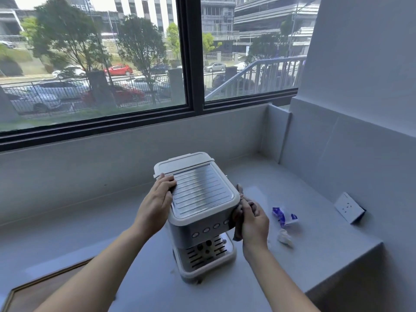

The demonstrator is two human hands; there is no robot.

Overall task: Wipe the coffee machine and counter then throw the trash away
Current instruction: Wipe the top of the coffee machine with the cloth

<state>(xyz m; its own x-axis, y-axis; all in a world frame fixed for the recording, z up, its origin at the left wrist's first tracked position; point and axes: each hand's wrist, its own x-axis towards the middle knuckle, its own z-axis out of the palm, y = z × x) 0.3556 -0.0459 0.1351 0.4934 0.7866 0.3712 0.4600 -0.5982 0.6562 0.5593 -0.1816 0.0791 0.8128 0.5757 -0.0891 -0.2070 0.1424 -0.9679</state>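
A white and silver coffee machine [200,199] stands on the pale grey counter [112,221], its ribbed metal top facing up. My left hand [157,201] rests on the machine's top left edge, fingers curled over the rim. My right hand [253,221] grips a dark brownish cloth [238,224] and presses it against the machine's front right corner. To the right of the machine on the counter lie a crumpled blue and white wrapper [284,216] and a wad of white tissue [285,238].
A white wall socket [349,207] sits low on the right wall. The counter ends at a corner on the right [380,243]. A wooden-framed panel [45,287] lies at the lower left. A wide window runs along the back.
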